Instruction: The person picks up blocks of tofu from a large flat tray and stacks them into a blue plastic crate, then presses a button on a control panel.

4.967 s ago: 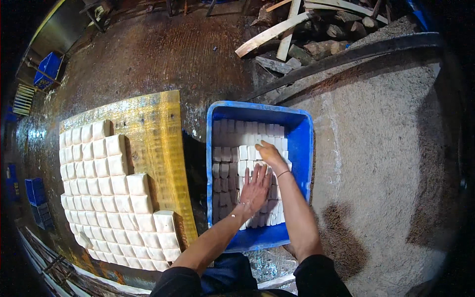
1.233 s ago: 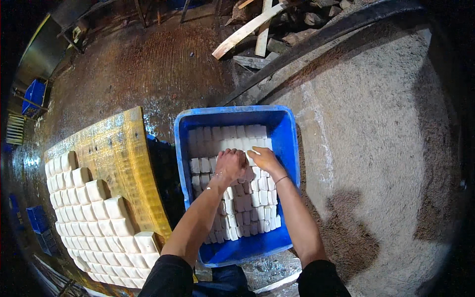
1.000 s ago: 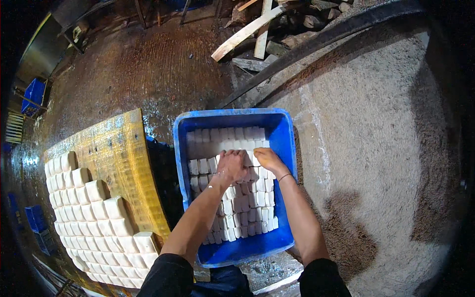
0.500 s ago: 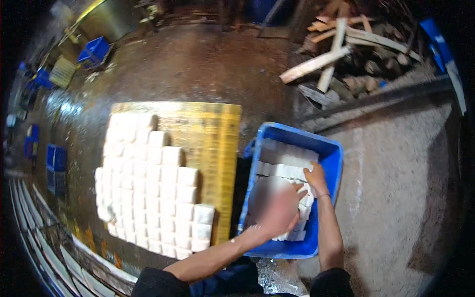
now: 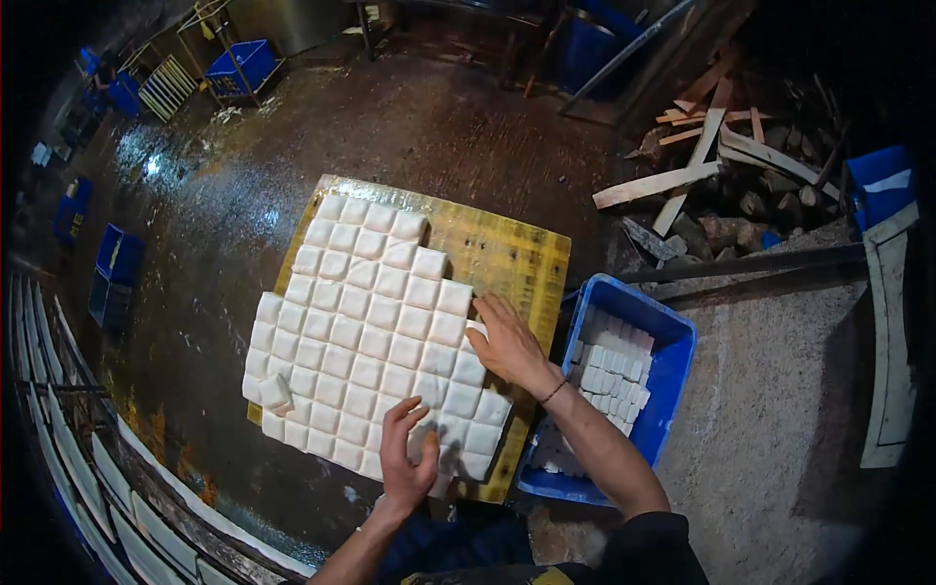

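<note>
White tofu blocks [image 5: 349, 327] lie in close rows on a yellow board [image 5: 507, 255], with one loose block [image 5: 275, 392] tilted on top at the left. Over the near rows, my left hand [image 5: 408, 458] hovers with fingers curved and thumb apart, nothing in it. My right hand [image 5: 509, 343] reaches to the right edge of the rows, its fingers stretched out against the side of a block. Part of that block is hidden by the fingers. To the right of the board stands a blue bin [image 5: 673, 385] holding several rows of tofu pieces [image 5: 612, 370].
Split wood [image 5: 673, 180] and stones are heaped at the far right. Blue crates [image 5: 242, 68] stand on the wet floor [image 5: 390, 127] at the far left. Long pale slats [image 5: 112, 478] run along the near left. A concrete strip [image 5: 751, 390] lies beyond the bin.
Both hands have left the blue bin and moved left to the tofu on the board. The view has shifted, so board and bin sit farther right. The left hand's fingers now show apart.
</note>
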Available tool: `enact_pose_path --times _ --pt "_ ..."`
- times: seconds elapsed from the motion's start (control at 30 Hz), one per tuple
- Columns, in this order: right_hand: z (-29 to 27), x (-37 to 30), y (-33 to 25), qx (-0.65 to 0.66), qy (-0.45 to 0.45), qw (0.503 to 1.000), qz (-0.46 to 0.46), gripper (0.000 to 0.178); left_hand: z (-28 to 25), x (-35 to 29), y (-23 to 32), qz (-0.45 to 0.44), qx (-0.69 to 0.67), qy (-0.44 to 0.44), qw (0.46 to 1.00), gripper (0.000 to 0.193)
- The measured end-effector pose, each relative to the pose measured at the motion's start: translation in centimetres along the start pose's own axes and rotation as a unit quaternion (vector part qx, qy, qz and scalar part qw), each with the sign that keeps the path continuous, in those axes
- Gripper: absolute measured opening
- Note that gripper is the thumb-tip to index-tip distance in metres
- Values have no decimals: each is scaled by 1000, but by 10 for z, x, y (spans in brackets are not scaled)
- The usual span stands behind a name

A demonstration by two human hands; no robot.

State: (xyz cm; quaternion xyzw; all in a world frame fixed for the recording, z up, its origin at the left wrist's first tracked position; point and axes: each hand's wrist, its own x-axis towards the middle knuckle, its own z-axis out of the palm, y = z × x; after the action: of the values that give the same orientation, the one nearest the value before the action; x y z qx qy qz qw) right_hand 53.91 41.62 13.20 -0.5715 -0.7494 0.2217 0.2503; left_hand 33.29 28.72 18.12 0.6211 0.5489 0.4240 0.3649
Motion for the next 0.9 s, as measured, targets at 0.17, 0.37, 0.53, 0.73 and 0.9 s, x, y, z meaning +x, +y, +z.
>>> enact_pose_path --times 0.17,0.37,0.53,0.73,0.9 --pt "18 -27 -18 -43 -14 997 59 43 -35 -11 -16 -26 -1 16 1000 36" --pt "-2 -10 -27 41 -87 985 142 52 -53 -12 -21 -29 -3 25 999 34" --pt "-13 4 -12 58 -151 975 150 52 -58 -9 -20 -16 -4 27 999 34" --pt "-31 36 1 201 -110 964 135 50 -67 -14 -24 -21 4 38 999 33" --pt "-25 81 -9 190 -164 961 113 51 -70 -14 -25 -32 7 43 999 34"
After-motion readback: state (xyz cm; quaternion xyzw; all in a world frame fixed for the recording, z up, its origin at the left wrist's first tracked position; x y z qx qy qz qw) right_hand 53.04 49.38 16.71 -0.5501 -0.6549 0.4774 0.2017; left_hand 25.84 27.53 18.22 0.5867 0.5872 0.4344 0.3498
